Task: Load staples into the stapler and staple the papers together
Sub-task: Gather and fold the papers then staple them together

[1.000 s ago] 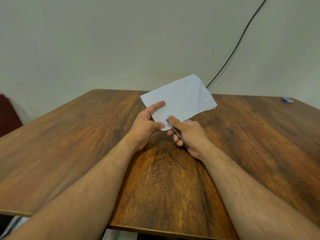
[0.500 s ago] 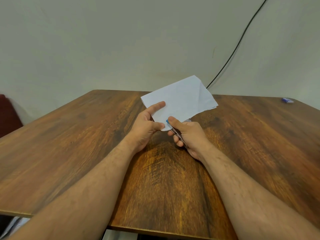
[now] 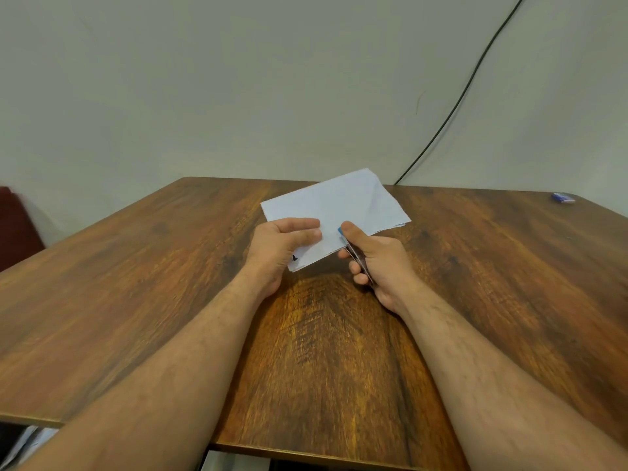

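Papers (image 3: 343, 209) lie pinched in the left hand (image 3: 282, 248) above the worktop (image 3: 136, 300); the right hand (image 3: 373, 263) closes around the stapler (image 3: 355, 254) at their edge.

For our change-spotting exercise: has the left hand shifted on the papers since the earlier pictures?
Yes. The left hand has slid toward the papers' left edge, away from the stapler; a black mark shows beside it.

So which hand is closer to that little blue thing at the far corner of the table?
The right hand, though neither is close. It grips the stapler at the papers mid-table; the blue object lies far off to its right. The left hand is farther left still.
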Demonstrator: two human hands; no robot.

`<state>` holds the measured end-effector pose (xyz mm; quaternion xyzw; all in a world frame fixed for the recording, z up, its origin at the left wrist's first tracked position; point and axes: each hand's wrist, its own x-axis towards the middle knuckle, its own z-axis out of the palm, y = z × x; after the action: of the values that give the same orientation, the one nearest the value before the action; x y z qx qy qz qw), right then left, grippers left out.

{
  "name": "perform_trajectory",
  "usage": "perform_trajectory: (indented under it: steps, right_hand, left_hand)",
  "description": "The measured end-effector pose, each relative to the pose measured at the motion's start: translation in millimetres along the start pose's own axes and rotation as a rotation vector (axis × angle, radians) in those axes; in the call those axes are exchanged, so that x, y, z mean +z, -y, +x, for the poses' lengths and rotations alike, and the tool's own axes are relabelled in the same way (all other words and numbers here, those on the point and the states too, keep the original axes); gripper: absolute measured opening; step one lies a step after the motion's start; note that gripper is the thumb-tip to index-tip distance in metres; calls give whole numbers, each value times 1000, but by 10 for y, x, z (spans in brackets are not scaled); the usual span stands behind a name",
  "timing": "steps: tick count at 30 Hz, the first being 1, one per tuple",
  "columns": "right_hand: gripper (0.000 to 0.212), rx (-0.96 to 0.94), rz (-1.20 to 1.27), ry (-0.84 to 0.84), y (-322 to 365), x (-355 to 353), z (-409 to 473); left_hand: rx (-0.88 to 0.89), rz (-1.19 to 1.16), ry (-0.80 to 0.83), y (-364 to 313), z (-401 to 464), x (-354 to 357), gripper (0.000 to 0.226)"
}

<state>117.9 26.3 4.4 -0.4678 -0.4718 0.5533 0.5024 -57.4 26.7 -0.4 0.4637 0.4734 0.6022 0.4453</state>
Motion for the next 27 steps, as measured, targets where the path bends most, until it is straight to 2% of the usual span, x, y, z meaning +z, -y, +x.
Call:
perform_trajectory:
  steps: [9, 16, 27]
  right_hand:
    - [42, -2, -36, 33, 3, 3, -21]
    - [41, -15, -30, -37, -3, 12, -18]
    - [41, -4, -52, -38, -2, -1, -22]
  left_hand:
    - [38, 64, 14, 26, 22, -1, 19]
    - [40, 34, 17, -10, -15, 1, 20]
    - [38, 23, 31, 12, 5, 0, 21]
